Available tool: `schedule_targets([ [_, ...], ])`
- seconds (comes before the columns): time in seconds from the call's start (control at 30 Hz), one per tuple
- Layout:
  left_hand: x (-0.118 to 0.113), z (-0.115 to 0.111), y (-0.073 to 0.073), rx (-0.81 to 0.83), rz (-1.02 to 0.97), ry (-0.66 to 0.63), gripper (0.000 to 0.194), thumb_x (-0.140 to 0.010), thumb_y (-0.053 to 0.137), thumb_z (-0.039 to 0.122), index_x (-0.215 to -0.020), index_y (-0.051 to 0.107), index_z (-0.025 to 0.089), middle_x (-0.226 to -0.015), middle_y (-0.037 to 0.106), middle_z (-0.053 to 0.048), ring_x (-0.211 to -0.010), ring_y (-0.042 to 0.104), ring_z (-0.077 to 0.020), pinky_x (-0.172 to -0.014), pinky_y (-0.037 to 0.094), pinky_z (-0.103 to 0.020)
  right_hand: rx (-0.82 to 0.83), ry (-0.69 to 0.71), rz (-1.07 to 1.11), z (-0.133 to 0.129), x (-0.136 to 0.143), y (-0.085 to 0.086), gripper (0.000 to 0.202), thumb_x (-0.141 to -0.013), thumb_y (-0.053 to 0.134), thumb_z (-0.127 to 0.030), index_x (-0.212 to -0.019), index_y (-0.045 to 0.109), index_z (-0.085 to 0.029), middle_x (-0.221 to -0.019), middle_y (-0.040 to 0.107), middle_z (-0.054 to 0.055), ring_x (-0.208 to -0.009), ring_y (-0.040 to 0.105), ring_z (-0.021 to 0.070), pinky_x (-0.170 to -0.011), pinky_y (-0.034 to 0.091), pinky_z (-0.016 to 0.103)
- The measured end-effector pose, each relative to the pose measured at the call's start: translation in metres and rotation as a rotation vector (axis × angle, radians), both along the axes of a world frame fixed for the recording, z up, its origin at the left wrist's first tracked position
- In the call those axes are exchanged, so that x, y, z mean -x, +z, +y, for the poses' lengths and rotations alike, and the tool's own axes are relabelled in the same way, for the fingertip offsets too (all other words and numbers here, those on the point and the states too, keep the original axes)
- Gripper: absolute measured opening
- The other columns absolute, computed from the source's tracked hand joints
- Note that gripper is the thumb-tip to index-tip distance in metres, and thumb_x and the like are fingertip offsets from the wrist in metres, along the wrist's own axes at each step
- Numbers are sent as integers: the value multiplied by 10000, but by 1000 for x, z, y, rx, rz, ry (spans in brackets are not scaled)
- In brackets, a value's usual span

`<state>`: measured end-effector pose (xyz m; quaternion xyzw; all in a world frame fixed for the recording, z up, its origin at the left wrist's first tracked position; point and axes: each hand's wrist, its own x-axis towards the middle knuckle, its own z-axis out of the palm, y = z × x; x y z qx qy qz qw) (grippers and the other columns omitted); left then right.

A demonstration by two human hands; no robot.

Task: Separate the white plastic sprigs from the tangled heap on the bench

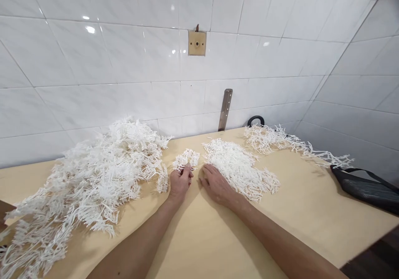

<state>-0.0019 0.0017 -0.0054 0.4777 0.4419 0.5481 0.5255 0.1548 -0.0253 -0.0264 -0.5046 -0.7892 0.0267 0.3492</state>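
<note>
My left hand (180, 182) is closed, thumb against fingers, on the lower end of a small white branching plastic sprig (187, 158). The sprig fans out just beyond the fingertips, above the tabletop. Close by on the right, my right hand (215, 184) is low at the near left edge of a flat pile of short white plastic pieces (232, 162). Its fingers are partly bent and apart, and nothing shows in them. On the left spreads a large, fluffy heap of white branching plastic sprigs (106, 175).
The pale yellow tabletop (305, 220) meets a white tiled wall. More white branching strands (280, 141) lie at the back right, beside a black ring-shaped handle (255, 120). A black bag (368, 187) rests at the right edge. A perforated metal strip (225, 109) stands against the wall.
</note>
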Motion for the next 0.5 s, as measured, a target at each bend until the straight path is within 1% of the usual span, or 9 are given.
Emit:
schedule_targets([
  [0.07,0,-1,1,3,25,-8,479,-769,645,591,-571,562,163,-414,432,55,-354,336,-60,-376,249,-208,-28,-63,72,3,-6,-6,241,-967,411,-213,-1108,600,-165,-1201,615,162,-1171,557,296,-1009,466,511],
  [0.13,0,-2,1,-5,64,-6,475,-773,646,582,-566,566,162,-398,421,56,-352,341,-63,-380,247,-208,-48,-81,178,2,-9,-10,267,-973,396,-221,-1138,598,-168,-1190,633,151,-1136,588,274,-988,488,476],
  [0.23,-1,-2,0,-19,106,-1,466,-767,653,579,-574,587,160,-392,416,55,-358,355,-70,-390,252,-210,-65,-108,331,-3,-10,-10,246,-963,428,-258,-1078,632,-181,-1040,692,112,-968,658,235,-878,543,403],
  [0.33,-2,-1,-2,-34,121,3,441,-752,665,573,-616,623,155,-422,450,47,-373,369,-75,-394,256,-213,-72,-170,405,-4,-10,-7,236,-955,450,-298,-1019,646,-183,-943,709,93,-843,680,210,-780,567,363],
  [0.43,-2,0,-3,-62,144,-3,425,-749,670,562,-643,635,153,-463,492,34,-388,374,-74,-393,253,-215,1,-229,570,-3,-12,-4,245,-931,484,-326,-1011,663,-178,-858,714,62,-712,686,178,-708,577,326],
  [0.5,-2,-1,-3,-75,160,-22,439,-754,663,571,-612,614,159,-451,476,35,-388,370,-75,-392,250,-218,70,-266,720,-2,-14,-3,263,-906,511,-352,-1001,673,-168,-775,699,38,-629,670,160,-648,579,305],
])
